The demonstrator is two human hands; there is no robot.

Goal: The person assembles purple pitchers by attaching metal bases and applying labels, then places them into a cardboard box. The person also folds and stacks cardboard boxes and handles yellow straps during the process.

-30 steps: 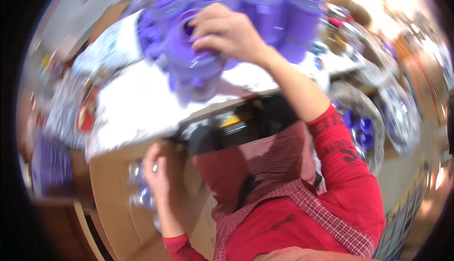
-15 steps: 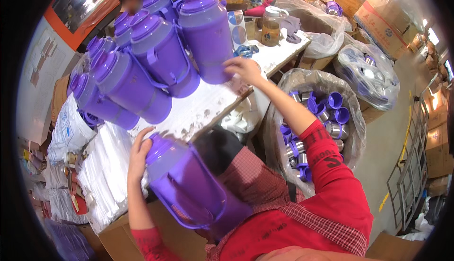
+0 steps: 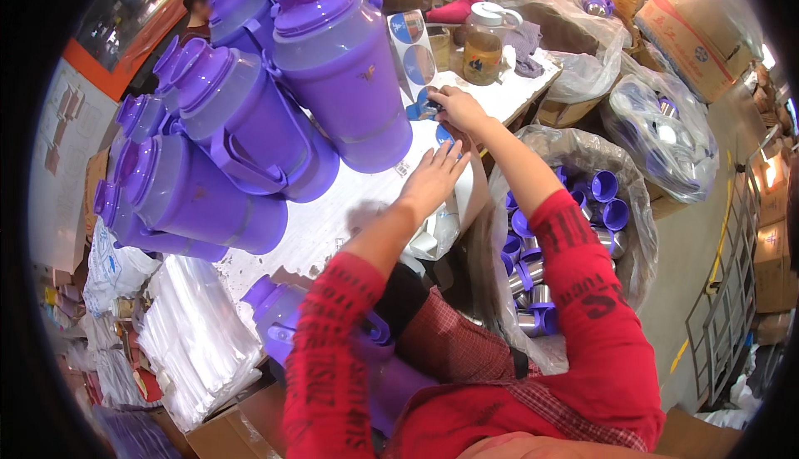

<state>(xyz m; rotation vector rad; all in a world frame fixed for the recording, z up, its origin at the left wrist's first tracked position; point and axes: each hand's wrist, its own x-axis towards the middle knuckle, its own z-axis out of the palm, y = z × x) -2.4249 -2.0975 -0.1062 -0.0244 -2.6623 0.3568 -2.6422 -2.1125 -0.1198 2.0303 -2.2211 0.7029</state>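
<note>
white flat tabletop, scuffed surface (image 3: 283,251). at its right-hand edge: a long pale backing strip carrying round grey-blue labels (image 3: 419,64), smooth and slightly glossy, running toward the wearer. left hand (image 3: 433,183): laid out flat, palm down, fingers a little apart, fingertips at the strip's near end beside a blue rounded label (image 3: 445,135). right hand (image 3: 463,112): fingers bunched at a small shiny blue object with a dark part (image 3: 415,110), which lies against the strip; cannot tell whether it is pinched or only touched.

just left of the strip: a tall tapered purple plastic jug with a translucent shoulder band and stepped glossy lid (image 3: 341,76), upright on the tabletop. further left, more purple jugs with curved strap handles (image 3: 208,184), grouped close together. another purple handled jug (image 3: 273,305) lies tilted across the lap, partly hidden by the left sleeve.

beyond the right hand: a clear jar with a white lid (image 3: 481,55). to the right, below table level, a crinkled clear plastic bag (image 3: 641,251) full of brushed-steel cups with purple rims (image 3: 603,186). at lower left, a layered stack of thin translucent plastic sleeves (image 3: 191,334).
</note>
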